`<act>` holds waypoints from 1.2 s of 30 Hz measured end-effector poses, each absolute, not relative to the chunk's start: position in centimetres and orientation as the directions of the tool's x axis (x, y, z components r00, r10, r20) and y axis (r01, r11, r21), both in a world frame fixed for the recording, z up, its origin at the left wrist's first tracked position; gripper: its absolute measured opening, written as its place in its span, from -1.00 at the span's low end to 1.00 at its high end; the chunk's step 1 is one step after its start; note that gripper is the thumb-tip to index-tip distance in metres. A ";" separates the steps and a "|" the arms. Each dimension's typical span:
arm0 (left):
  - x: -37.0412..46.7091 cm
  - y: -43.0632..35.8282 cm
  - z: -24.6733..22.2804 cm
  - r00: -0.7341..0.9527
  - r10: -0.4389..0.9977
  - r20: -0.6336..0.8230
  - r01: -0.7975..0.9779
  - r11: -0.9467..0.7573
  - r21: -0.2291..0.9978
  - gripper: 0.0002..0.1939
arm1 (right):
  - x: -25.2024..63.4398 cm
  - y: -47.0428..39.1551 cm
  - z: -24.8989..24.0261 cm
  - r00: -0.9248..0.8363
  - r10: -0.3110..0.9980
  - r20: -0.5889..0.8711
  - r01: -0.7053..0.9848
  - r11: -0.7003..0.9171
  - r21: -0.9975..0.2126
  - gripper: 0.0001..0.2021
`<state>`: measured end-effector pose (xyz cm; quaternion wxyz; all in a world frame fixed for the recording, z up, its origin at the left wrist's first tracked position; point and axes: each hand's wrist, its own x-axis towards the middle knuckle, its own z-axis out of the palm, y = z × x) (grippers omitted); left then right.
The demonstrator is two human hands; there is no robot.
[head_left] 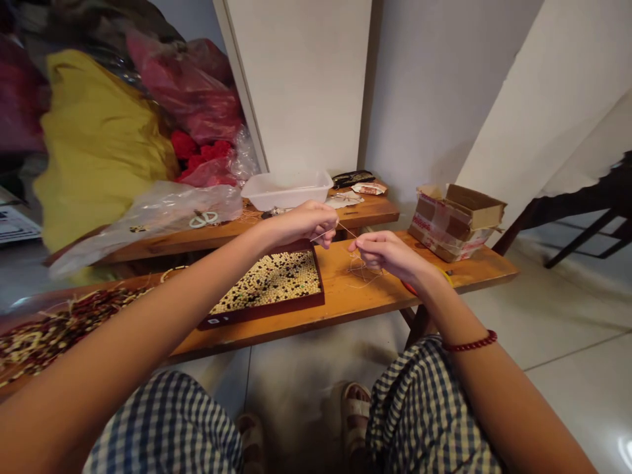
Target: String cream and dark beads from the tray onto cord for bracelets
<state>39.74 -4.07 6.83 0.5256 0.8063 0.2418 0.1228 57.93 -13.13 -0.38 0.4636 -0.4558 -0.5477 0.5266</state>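
Pale walls (pixel 419 79) stand behind a long, orange-brown wooden bench (pixel 340 291), set before the seated person's knees. Above the bench, between the two hands, runs a thin, pale thread (pixel 347 230), so fine that parts of it are hard to follow. The left hand (pixel 316 222) pinches it between curled fingertips, and the right hand (pixel 379 251) appears to grip it likewise, though its fingertips are too small in the view to be sure how. The short span between them looks straight and drawn taut; below the right hand, loose loops of thread hang just over the wood.

Such thread should be nearly weightless and limp, apt to slip or tangle and perhaps to snap under a hard pull; the surest hold would be a fingertip pinch close to either end of the taut span.

Just beside the left forearm sits a shallow, dark-red rectangular tray (pixel 276 307) filled with small cream and black beads (pixel 281 280). Farther left lies a heap of dark-red, cream and black beaded strands (pixel 64 329). Right of the hands stands an open, taped brown cardboard box (pixel 439 225); behind them, a translucent white plastic tub (pixel 286 191).
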 end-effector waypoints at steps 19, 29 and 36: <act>21.3 -9.3 2.2 0.449 0.889 0.088 0.349 -0.265 0.899 -0.75 | 46.2 -10.6 1.5 -0.226 0.963 0.149 -0.209 0.101 -0.973 -0.78; 15.9 -9.4 2.3 0.342 0.889 0.305 0.651 -0.458 0.606 -0.82 | 39.2 -7.9 2.2 -0.325 0.935 0.142 -0.231 0.067 -0.971 -0.87; 15.6 -8.6 1.1 0.217 0.962 0.168 0.284 -0.227 0.932 -0.96 | 37.7 -7.0 1.6 -0.387 0.914 0.119 -0.215 0.036 -0.976 -0.83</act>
